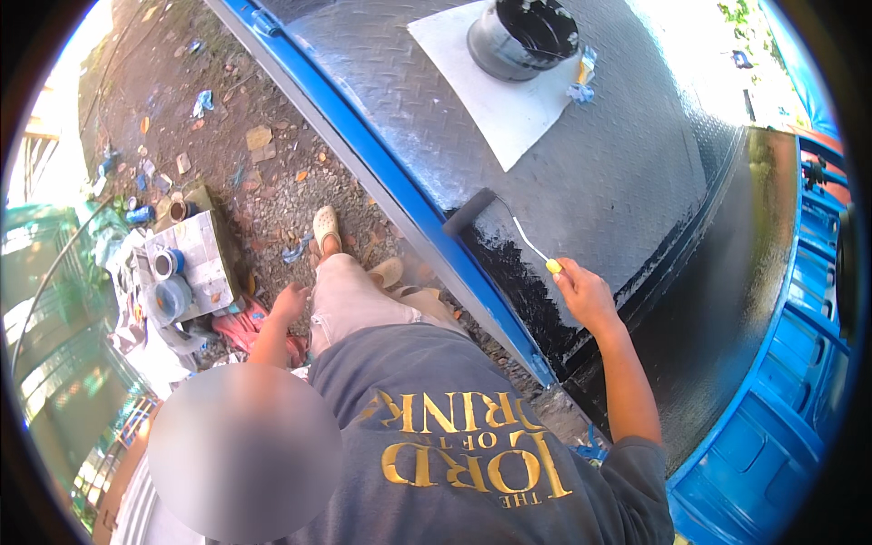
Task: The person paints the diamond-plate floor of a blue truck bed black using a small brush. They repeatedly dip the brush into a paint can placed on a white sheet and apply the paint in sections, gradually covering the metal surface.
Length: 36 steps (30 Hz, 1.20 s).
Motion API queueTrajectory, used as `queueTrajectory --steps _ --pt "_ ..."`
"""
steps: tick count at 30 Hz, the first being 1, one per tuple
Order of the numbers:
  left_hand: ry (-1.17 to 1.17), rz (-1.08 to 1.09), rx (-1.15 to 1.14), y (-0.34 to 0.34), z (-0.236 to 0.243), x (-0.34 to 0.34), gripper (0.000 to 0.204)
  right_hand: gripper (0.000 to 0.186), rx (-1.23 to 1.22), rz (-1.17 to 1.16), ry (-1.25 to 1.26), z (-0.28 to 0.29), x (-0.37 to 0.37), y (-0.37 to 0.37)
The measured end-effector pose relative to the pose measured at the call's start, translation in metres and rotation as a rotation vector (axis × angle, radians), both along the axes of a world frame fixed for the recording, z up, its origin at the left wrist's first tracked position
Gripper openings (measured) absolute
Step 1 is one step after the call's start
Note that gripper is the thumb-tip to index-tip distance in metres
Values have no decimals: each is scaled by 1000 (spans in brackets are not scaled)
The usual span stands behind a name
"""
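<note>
In my right hand point(588, 295) is the handle of a paint roller, its yellow end showing past my fingers. The roller's dark sleeve point(470, 213) rests on a grey checkered metal plate point(581, 182), close to the blue edge rail point(381, 173). Wet black paint point(522, 282) covers the near corner and a strip along the plate's right side, with ragged borders against the grey. My left hand point(289, 304) hangs beside my thigh, fingers loosely apart and nothing seen in them. A round paint-smeared pot point(509, 54) with black inside stands on a white sheet point(490, 100) on the plate.
A blue and yellow crumpled item point(582, 77) lies by the white sheet. Blue metal side panels point(772, 391) rise on the right. To the left, cans point(169, 262) and a clear tub point(170, 298) sit on newspaper point(213, 263). Litter dots the dirt ground point(227, 118).
</note>
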<state>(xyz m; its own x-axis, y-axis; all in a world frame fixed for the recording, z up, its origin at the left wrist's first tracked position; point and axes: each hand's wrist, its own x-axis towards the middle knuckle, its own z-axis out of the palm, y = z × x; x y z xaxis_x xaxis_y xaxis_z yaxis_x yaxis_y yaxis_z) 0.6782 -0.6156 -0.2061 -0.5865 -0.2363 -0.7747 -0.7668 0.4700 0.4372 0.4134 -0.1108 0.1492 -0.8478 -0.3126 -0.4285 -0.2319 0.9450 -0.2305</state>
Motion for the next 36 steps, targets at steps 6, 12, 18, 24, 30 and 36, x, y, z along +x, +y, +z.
queueTrajectory --steps 6,12,18,24,30,36 --pt "-18 -1 -23 -21 -51 54 48 27 -4 102 83 -17 -35 -68" --pt "-30 -11 -10 -39 2 22 49 26 23 138 113 -18 -66 -146" --pt "11 -2 -44 -52 -30 23 48 29 71 106 68 -13 -53 -111" --pt "-28 30 -36 -40 -14 0 47 30 135 37 22 12 -5 -39" --pt "-59 -4 18 -33 -11 -12 49 30 96 34 56 10 9 -17" --pt "-58 34 44 -40 3 -21 49 27 71 115 104 3 -28 -84"
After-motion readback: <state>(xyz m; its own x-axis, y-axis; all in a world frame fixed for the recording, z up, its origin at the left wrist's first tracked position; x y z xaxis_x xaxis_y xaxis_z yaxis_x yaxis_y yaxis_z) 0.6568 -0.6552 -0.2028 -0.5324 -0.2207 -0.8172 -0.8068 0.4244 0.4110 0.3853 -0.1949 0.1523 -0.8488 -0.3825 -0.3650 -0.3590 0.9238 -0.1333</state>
